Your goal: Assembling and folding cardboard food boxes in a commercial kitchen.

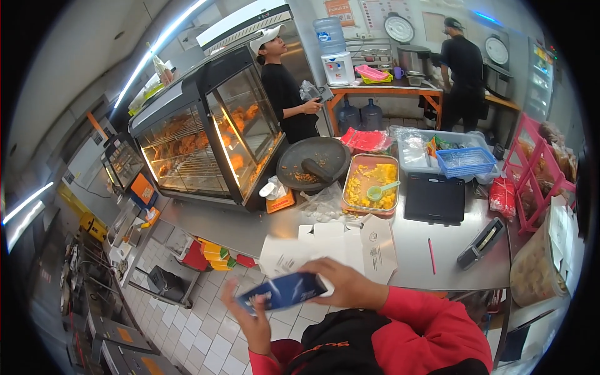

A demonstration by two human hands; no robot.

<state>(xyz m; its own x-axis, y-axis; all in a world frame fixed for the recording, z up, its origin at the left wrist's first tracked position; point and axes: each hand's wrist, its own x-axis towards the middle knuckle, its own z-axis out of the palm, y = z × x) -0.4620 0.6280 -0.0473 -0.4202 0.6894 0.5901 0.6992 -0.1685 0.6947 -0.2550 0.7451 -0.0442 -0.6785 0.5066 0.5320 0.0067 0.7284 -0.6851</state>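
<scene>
A dark blue, flat-sided packet or small carton point(284, 294) with pale print hangs tilted in front of my body, slightly blurred. My left hand point(251, 322) grips its left end, thumb on the near face and fingers behind. My right hand point(350, 284) pinches its upper right corner. Just beyond, at the counter edge, lies an opened white cardboard food box point(331, 244) with its flaps spread. Behind that box, a tray point(369, 206) holds yellow chopped food and a pale green spoon point(382, 190).
A heated display cabinet point(206, 137) of fried food stands left, beside a stone mortar point(315, 156) with pestle. A black tablet point(434, 199), red pen point(432, 256) and card terminal point(481, 242) lie right. Two people point(294, 94) point(462, 75) stand beyond the counter.
</scene>
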